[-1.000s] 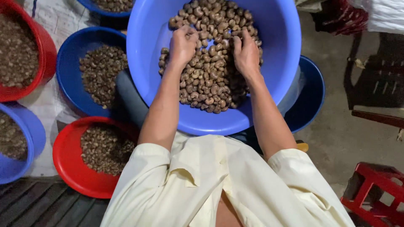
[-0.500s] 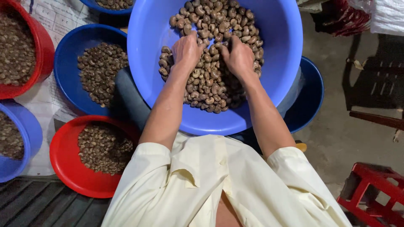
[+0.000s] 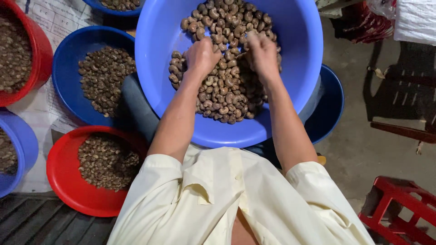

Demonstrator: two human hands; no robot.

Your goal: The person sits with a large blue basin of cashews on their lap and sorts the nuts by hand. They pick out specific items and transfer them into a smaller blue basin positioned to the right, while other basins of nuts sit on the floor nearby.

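- Leaning over a big blue basin (image 3: 304,68) tilted on the lap, a person in a cream short-sleeved shirt (image 3: 236,199) had both hands sunk in a heap of cashew nuts (image 3: 227,90).
- The left hand (image 3: 201,55) was curled into a loose fist on the nuts, knuckles up; whether it gripped any I could not tell.
- The right hand (image 3: 262,53) was blurred, its fingers bent down into the pile, apparently closed around a few nuts.
- The nuts lay in the middle and far part of the basin: small, curved, kidney-shaped, mottled brown and tan, dry-looking, piled loose.
- I judged the risk to be spilling: the basin sat slanted, so a hard sweep of either hand could send nuts over the near rim onto the shirt or floor.
- Four more basins sat at the person's left: a dark blue basin (image 3: 68,90) and a red basin (image 3: 59,181) with darker nuts, and the edges of another red and a blue one.
- Nuts flicked sideways could land in those and mix the batches.
- A red plastic stool (image 3: 399,208) stood on the concrete floor at the right.
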